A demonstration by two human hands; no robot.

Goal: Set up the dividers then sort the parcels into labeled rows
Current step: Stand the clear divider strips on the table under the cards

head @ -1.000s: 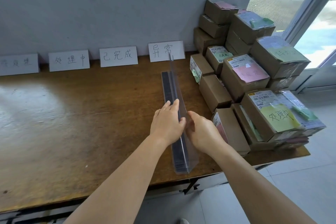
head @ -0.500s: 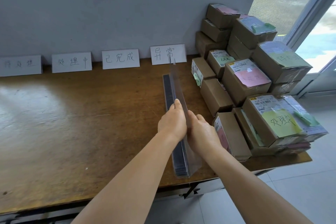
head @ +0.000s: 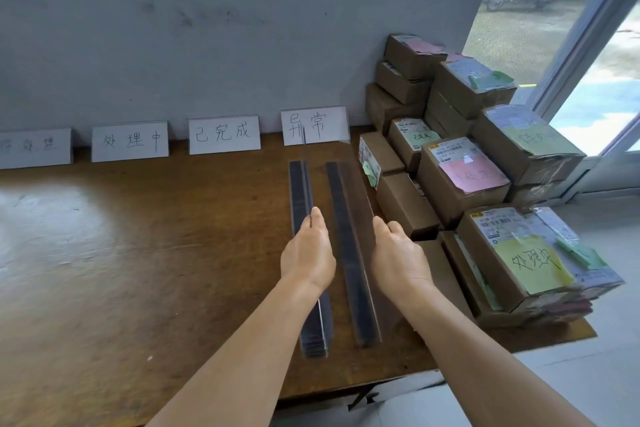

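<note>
L hand [head: 307,255] holds the top edge of one clear divider [head: 300,191], fingers & thumb pinched on the thin upright sheet; that divider stands on its dark base strip, running from the near table edge away toward the wall. R hand [head: 398,256] grips the top edge of a 2nd divider [head: 341,204], fingers curled over it; this one leans slightly to the R, its dark base strip just inboard of the R hand. The two dividers lie roughly parallel w/ a narrow gap of bare wooden table [head: 138,253] between them, hands level w/ each other & apart.

Just R of the R hand: stack of cardboard parcels [head: 460,180], several layers, w/ pink, green & yellow notes on top; nearest box almost touches the R wrist. Beyond both hands, against the wall: four white label cards [head: 224,134] in a row, handwritten. The far end of the L divider points at the rightmost card. Window beyond the parcels.
</note>
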